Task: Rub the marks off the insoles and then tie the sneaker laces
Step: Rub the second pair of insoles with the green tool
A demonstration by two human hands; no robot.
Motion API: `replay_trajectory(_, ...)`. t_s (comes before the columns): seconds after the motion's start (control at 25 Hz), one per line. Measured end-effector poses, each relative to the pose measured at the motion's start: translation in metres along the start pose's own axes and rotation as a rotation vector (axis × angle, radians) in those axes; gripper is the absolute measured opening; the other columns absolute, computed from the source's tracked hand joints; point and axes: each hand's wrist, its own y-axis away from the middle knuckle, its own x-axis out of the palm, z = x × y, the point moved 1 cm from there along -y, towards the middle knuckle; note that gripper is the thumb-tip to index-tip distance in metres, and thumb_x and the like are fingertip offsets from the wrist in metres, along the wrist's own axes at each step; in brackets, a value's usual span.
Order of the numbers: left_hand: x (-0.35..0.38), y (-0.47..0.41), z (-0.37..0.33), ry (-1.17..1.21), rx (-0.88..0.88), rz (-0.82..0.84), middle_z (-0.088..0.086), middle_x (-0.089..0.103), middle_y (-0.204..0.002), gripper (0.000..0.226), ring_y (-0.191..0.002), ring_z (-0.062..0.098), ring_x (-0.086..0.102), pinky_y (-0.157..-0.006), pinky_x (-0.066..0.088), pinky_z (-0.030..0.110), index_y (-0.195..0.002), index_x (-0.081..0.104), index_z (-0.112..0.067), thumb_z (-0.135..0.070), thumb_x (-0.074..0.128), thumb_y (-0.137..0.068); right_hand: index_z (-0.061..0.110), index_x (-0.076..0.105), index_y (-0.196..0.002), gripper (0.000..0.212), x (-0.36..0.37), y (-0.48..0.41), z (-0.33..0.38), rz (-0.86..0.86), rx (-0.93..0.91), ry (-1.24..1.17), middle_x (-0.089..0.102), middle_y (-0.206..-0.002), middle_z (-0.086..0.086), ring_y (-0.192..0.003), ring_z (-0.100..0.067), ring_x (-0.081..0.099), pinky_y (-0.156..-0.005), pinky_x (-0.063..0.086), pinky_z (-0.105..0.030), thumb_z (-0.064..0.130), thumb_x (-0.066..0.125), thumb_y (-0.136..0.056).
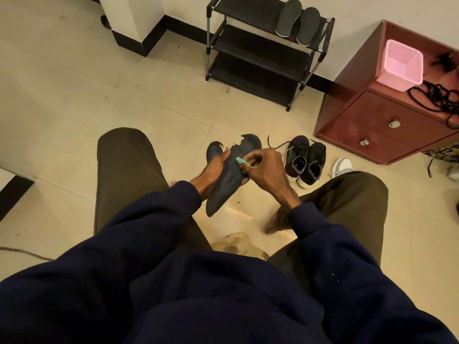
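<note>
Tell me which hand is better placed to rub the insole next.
Right. The right hand pinches the small teal piece against the insole, ready to rub; the left hand grips the insole, steadying it.

The held insole (229,181) hides the fingers of the left hand (211,170).
</note>
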Motion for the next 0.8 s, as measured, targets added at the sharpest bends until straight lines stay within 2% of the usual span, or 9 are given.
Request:
replay_trajectory(0.12, -0.003, -0.003, -0.001, -0.005, 0.012, -0.005, 0.013, 0.078, -0.09, 0.054, -0.075, 0.023, 0.077, -0.065, 0.063, 0.032, -0.135, 0.056, -0.005, -0.048, 0.038, -0.108, 0.017, 0.079, -0.086, 0.01, 0.009, -0.003, 0.003, -0.019, -0.084, 0.12, 0.071, -0.072, 0.006, -0.065, -0.007, 0.065, -0.058, 0.054, -0.024, 0.026, 0.078, -0.087)
replay_trajectory(0.24, -0.003, -0.004, 0.0, 0.019, -0.004, -0.033, 0.019, 0.076, -0.097, 0.053, -0.073, 0.029, 0.076, -0.063, 0.064, 0.037, -0.134, 0.057, -0.004, -0.047, 0.046, -0.106, 0.02, 0.078, -0.086, 0.011, 0.001, -0.013, -0.011, -0.181, 0.004, 0.284, 0.071, -0.079, 0.006, -0.079, -0.014, 0.063, -0.063, 0.052, -0.031, 0.03, 0.074, -0.087)
replay_trajectory(0.32, -0.004, -0.005, 0.002, -0.014, -0.011, -0.042, 0.02, 0.073, -0.107, 0.054, -0.073, 0.029, 0.075, -0.06, 0.063, 0.036, -0.136, 0.056, -0.005, -0.048, 0.048, -0.105, 0.017, 0.078, -0.087, 0.007, -0.006, -0.013, -0.015, -0.212, 0.046, 0.218, 0.072, -0.081, 0.004, -0.077, -0.013, 0.067, -0.064, 0.057, -0.033, 0.024, 0.075, -0.087)
replay_trajectory(0.36, -0.004, -0.006, 0.002, -0.018, -0.01, -0.033, 0.02, 0.073, -0.107, 0.053, -0.072, 0.028, 0.075, -0.059, 0.062, 0.035, -0.136, 0.056, -0.005, -0.048, 0.047, -0.105, 0.016, 0.078, -0.087, 0.006, -0.009, -0.011, -0.012, -0.175, 0.047, 0.126, 0.072, -0.079, 0.005, -0.071, -0.01, 0.068, -0.062, 0.06, -0.033, 0.022, 0.077, -0.088)
replay_trajectory(0.44, -0.003, -0.005, 0.001, 0.003, -0.005, -0.008, 0.017, 0.076, -0.094, 0.048, -0.069, 0.026, 0.075, -0.059, 0.063, 0.034, -0.127, 0.06, -0.006, -0.046, 0.044, -0.107, 0.014, 0.078, -0.087, 0.009, -0.009, -0.006, -0.005, -0.002, 0.017, -0.014, 0.07, -0.073, 0.007, -0.062, -0.004, 0.067, -0.057, 0.06, -0.028, 0.023, 0.08, -0.088)
replay_trajectory(0.52, -0.003, -0.007, 0.001, 0.018, -0.006, 0.009, 0.015, 0.077, -0.089, 0.048, -0.07, 0.025, 0.076, -0.062, 0.063, 0.034, -0.127, 0.06, -0.006, -0.046, 0.042, -0.107, 0.015, 0.079, -0.089, 0.01, -0.009, -0.004, -0.002, 0.073, -0.038, 0.048, 0.071, -0.073, 0.008, -0.061, -0.004, 0.066, -0.057, 0.058, -0.028, 0.025, 0.08, -0.088)
replay_trajectory(0.64, -0.002, -0.007, 0.001, 0.055, -0.044, 0.054, 0.026, 0.072, -0.113, 0.062, -0.083, 0.032, 0.075, -0.065, 0.061, 0.034, -0.141, 0.052, -0.006, -0.055, 0.041, -0.105, 0.017, 0.079, -0.089, 0.01, -0.025, -0.015, -0.011, -0.163, -0.021, 0.182, 0.072, -0.079, 0.007, -0.067, -0.006, 0.064, -0.061, 0.059, -0.037, 0.027, 0.078, -0.089)
replay_trajectory(0.72, -0.003, -0.007, 0.0, 0.065, -0.071, 0.098, 0.031, 0.065, -0.126, 0.066, -0.094, 0.036, 0.074, -0.068, 0.061, 0.035, -0.144, 0.048, -0.008, -0.059, 0.039, -0.104, 0.016, 0.08, -0.089, 0.008, -0.04, -0.019, -0.017, -0.273, 0.016, 0.115, 0.073, -0.08, 0.008, -0.068, -0.006, 0.063, -0.064, 0.059, -0.037, 0.024, 0.079, -0.088)
replay_trajectory(0.8, -0.002, -0.008, 0.0, 0.079, -0.077, 0.117, 0.032, 0.062, -0.13, 0.067, -0.089, 0.036, 0.075, -0.068, 0.061, 0.035, -0.146, 0.048, -0.009, -0.059, 0.04, -0.103, 0.015, 0.08, -0.091, 0.008, -0.046, -0.02, -0.016, -0.299, 0.022, 0.059, 0.072, -0.078, 0.01, -0.065, -0.008, 0.062, -0.061, 0.058, -0.034, 0.023, 0.079, -0.087)
